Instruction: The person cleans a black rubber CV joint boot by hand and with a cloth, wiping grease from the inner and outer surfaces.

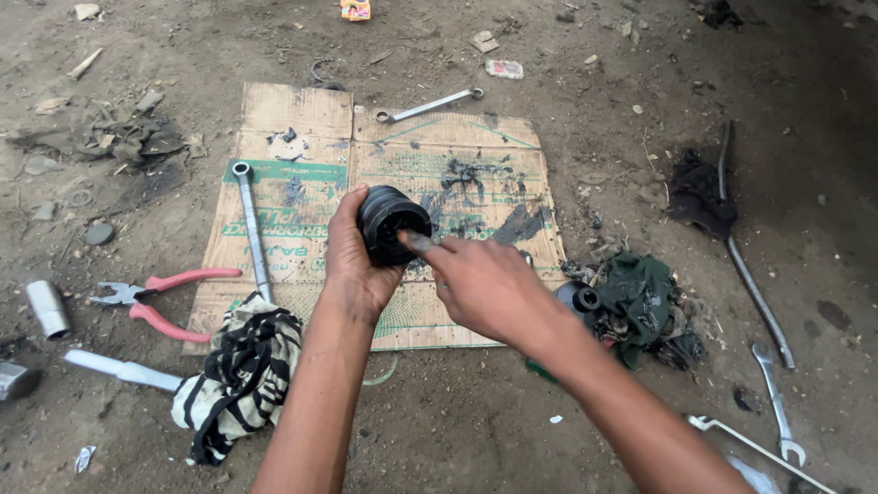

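My left hand (352, 261) grips a black ribbed rubber boot (390, 222), its open end turned toward me, above a flattened cardboard sheet (302, 128). My right hand (480, 279) reaches in from the right, its greasy forefinger stretched out to the boot's rim, other fingers curled; it holds nothing. Dark grease smears mark the cardboard behind the boot.
On the cardboard lie a long ring spanner (253, 229) and another spanner (428, 106) at its far edge. Red-handled pliers (155, 297), a striped rag (242, 375) and a metal tube (46, 308) lie left. A green rag pile (640, 297), bent bar (745, 265) and spanners (776, 402) lie right on dirt.
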